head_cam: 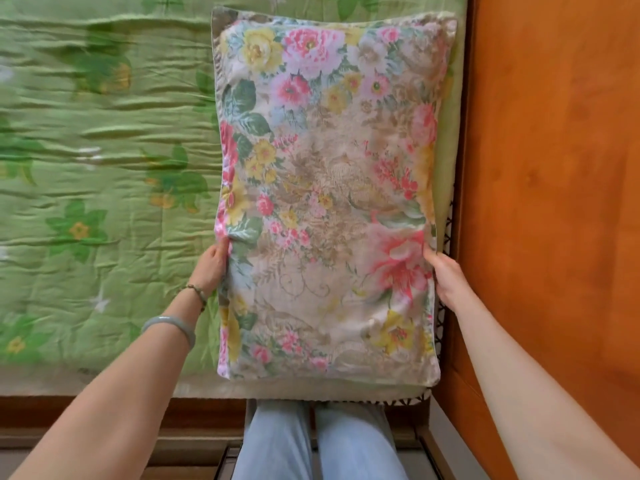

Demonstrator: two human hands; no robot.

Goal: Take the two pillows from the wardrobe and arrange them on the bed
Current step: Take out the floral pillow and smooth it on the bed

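1 floral pillow (329, 202) lies on the bed (201, 388), with the green quilt (104, 150) at 9 o'clock and the wooden headboard (554, 168) at 3 o'clock. The left hand (211, 268) grips its edge at 8 o'clock, fingers curled round it. The right hand (450, 282) grips the edge at 4 o'clock the same way.

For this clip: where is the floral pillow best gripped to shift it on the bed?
Grip the pillow by its long edges toward the near end, one hand from each side, as the left hand and right hand do. It lies flat, wide and soft, so a one-sided grip may let it sag.
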